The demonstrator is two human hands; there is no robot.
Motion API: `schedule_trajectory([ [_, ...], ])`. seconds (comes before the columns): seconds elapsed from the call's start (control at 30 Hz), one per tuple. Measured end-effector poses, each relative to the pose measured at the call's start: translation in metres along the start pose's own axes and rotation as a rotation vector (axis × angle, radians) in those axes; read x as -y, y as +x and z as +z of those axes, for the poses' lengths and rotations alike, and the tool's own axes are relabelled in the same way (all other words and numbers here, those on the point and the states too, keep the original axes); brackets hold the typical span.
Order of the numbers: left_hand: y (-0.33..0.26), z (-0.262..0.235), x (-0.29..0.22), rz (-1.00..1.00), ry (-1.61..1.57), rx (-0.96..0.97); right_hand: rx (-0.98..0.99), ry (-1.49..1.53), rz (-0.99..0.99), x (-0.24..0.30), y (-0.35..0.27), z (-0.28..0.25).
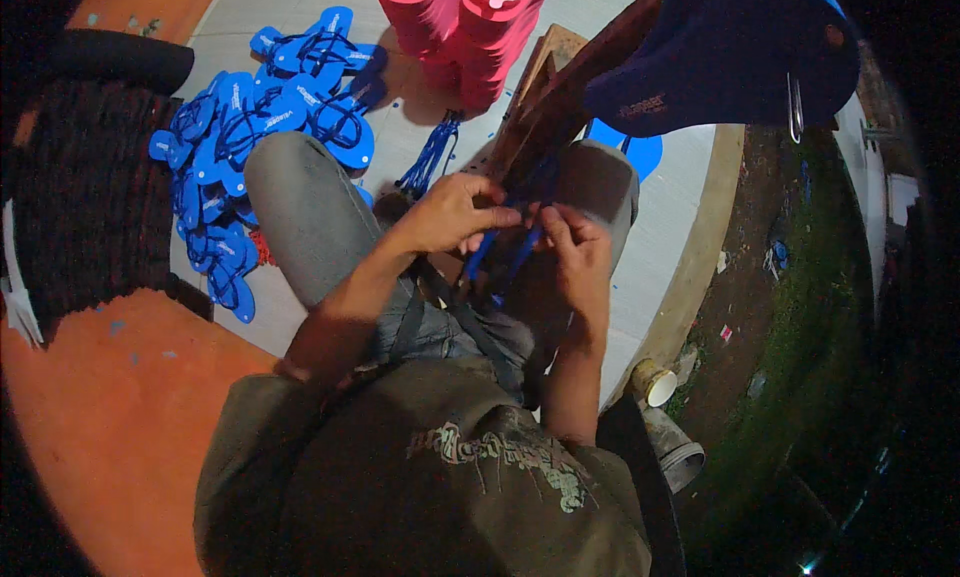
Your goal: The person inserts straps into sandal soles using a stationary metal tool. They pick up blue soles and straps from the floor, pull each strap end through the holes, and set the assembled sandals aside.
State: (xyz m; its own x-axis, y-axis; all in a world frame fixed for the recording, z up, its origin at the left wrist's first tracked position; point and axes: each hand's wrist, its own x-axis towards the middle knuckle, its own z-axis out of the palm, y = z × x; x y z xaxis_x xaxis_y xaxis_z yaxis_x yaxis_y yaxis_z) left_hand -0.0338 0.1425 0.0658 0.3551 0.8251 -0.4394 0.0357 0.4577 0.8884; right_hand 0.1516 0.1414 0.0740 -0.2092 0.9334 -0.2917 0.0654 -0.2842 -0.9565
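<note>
Both of my hands meet above my lap, fingertips close together. My left hand (455,215) is closed in a pinch on a blue flip-flop strap (481,254), whose end hangs below the fingers. My right hand (580,252) is likewise pinched at the strap, with another blue length hanging beside it. The fingers partly hide the strap's middle. Just beyond them rises a dark wooden stand (540,127). A dark blue flip-flop sole (710,72) stands out large at the upper right, near a thin metal prong (795,107).
Finished-looking blue flip-flops (240,127) lie heaped on the pale floor at left. Pink soles (465,37) stand stacked at the far side, near a bundle of blue straps (432,162). A dark stack (90,187) is at far left. Two containers (655,385) lie by the floor's right edge.
</note>
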Motion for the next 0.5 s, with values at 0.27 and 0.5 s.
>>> schedule_trajectory([
  [0.27, 0.003, 0.007, -0.006, -0.043, -0.413, 0.113, 0.144, 0.727, 0.078, -0.022, 0.008, 0.007],
  [0.5, -0.004, 0.006, 0.007, -0.083, -0.672, 0.203, 0.21, 0.922, 0.116, -0.03, 0.005, 0.019],
])
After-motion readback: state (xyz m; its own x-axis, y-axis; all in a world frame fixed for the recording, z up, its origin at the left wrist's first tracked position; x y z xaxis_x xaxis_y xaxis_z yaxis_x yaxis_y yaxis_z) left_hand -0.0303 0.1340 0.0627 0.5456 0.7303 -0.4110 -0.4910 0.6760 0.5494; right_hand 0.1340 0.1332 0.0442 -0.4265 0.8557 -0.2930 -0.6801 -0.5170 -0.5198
